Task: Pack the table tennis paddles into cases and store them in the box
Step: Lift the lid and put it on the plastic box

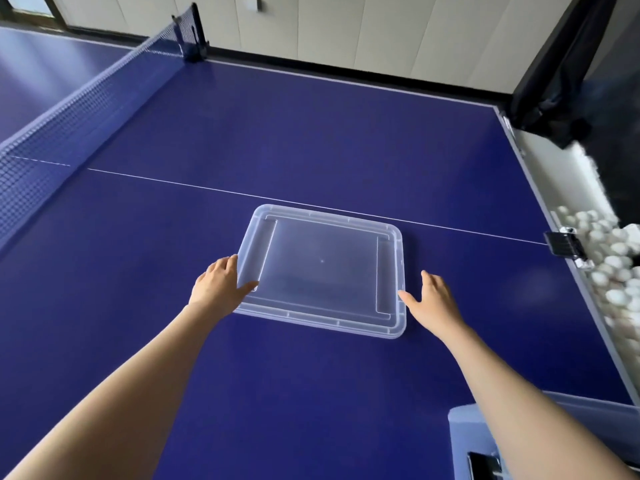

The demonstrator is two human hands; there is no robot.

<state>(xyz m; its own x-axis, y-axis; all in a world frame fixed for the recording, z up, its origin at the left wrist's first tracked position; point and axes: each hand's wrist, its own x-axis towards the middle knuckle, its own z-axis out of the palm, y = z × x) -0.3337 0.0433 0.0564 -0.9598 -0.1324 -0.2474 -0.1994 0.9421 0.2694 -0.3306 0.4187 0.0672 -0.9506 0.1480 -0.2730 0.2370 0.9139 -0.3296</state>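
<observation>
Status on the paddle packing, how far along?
Done: can't confirm, but no loose paddles or cases show on the table. In hand: left hand grips the clear lid, flat on the table; right hand open at its right edge. Left: lid onto the box, partly seen bottom right.

Bright, even light; soft sheen on the table (311,133); faint shadow under the lid (322,268); edges bend wide-angle; balls (609,261) at right blurred.

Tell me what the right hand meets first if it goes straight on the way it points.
The lid: the right hand points forward and left at its right edge, open, with the nearest fingertip at or just short of the rim; contact is unclear.
</observation>
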